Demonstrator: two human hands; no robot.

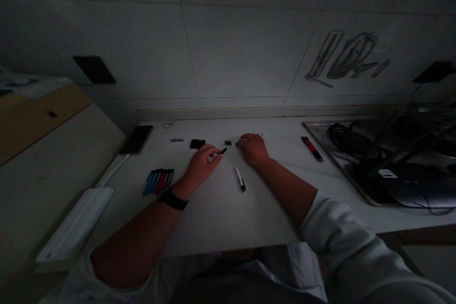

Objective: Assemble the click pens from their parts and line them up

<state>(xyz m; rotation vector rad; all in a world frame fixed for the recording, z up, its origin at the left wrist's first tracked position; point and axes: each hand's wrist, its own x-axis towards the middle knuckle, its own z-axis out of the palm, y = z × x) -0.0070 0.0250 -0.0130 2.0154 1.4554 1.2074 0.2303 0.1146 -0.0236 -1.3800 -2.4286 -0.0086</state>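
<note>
White short pen w/ black tip (218, 154) sits just left of frame centre, pinched in your left hand (201, 166). Thumb and first fingers are pressed together on its pale barrel. The black end pokes out to the right, a little above the white countertop (221, 218). The grip looks to be around mid-barrel. For this hold I'd say: pinch firm but w/ low force, point the tip away from the palm, rest the wrist on the counter for steadiness, and bring the other hand to the pen rather than waving it about. Light is v. dim, so work near frame centre, where you see best.

Your right hand (253, 148) lies palm down just right of the pen tip, near but apart from it. Its fingers are bent and close together, tips by a small black piece (228, 142) on the counter. Can't tell whether they touch it or nip anything.

- **Btw. the hands:** a white marker w/ black cap (240, 179) lies flat, just below them.
- **Above-left of the left hand:** a cluster of black caps (197, 143), w/ a row of small grey bits (176, 140) further left.
- **Lower left of that hand:** a bundle of blue, red and black pens (159, 181), beside the black wristband (173, 199).
- **Left side of counter:** a dark phone (136, 139) at upper left, a long white block (76, 225) at lower left.
- **Right side:** red and black pens (312, 148), well apart from the hands, near the steel hob (356, 175).
</note>
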